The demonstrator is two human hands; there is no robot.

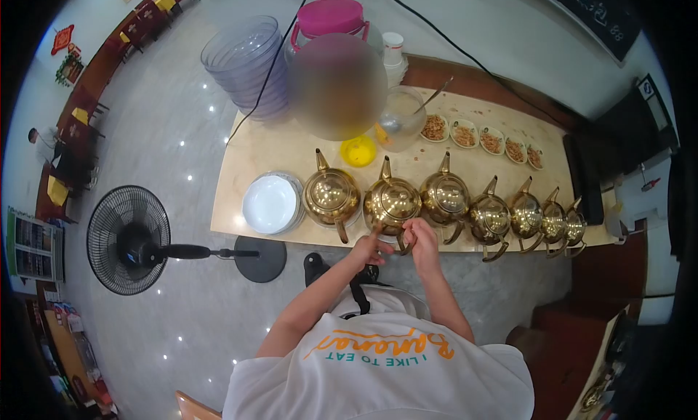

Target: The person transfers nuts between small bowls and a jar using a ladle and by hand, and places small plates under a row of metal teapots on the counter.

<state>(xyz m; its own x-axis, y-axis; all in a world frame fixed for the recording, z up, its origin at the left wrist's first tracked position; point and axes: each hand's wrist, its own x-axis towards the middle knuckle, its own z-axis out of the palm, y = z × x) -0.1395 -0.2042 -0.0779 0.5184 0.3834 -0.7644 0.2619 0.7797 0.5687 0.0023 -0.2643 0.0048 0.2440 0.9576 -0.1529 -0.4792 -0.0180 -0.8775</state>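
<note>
Centrally, the left hand point(372, 250) and the right hand point(423, 238) are meeting at the near edge of a long, pale, wood-toned table point(305, 140), beside the curved handle point(402, 245) of a round, shiny, gold-coloured metal teapot point(392, 200). This teapot is standing upright, second from the left in a row of seven; all the spouts are pointing away from the person, and the handles are projecting over or towards the near edge. The left hand is bending its fingers loosely; whether it is grasping anything cannot be told. The right hand is drawing its fingers together at the handle; whether they are closing on it or on something small cannot be told either. To the left of the row, a stack of round white plates point(270, 203) is resting near the table's corner, while behind the teapots a small, bright yellow, round bowl point(358, 151) is sitting beside a clear container point(400, 122) from which a metal utensil point(440, 91) is leaning. Further right, five small pale dishes point(464, 134) are holding brownish pieces. On the grey floor, a black standing fan point(129, 240) is facing upward.
</note>
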